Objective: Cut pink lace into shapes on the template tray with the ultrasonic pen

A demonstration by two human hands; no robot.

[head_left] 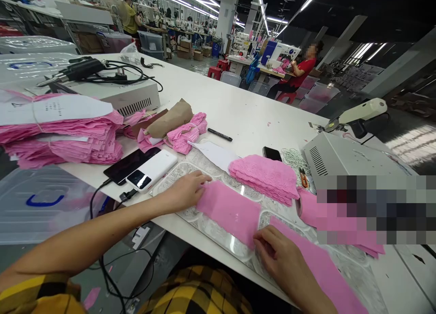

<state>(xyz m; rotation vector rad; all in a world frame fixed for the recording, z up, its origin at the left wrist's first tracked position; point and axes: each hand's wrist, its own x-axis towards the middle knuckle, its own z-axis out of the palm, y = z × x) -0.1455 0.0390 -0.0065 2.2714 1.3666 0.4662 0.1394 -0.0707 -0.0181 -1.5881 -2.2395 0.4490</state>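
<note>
A pink fabric piece (231, 211) lies flat on a clear, patterned plastic sheet (189, 214) between my hands. My left hand (187, 190) is closed at its left end, fingers bent onto the edge. At the lower right corner, my right hand (281, 250) has curled fingers pinching the edge; the fingertips are partly hidden. A longer pink fabric strip (320, 264) runs beside and under my right forearm. Just beyond the piece sits a stack of fluffy pink fabric pieces (264, 175), with a white paper pattern (218, 155) next to it.
Bundled pink fabric (68, 141) is piled at left, near a grey box with cables (136, 98). A white power bank (155, 168) and black phone (127, 166) lie near my left arm. Orange snips (303, 177) and another grey machine box (347, 159) stand at right.
</note>
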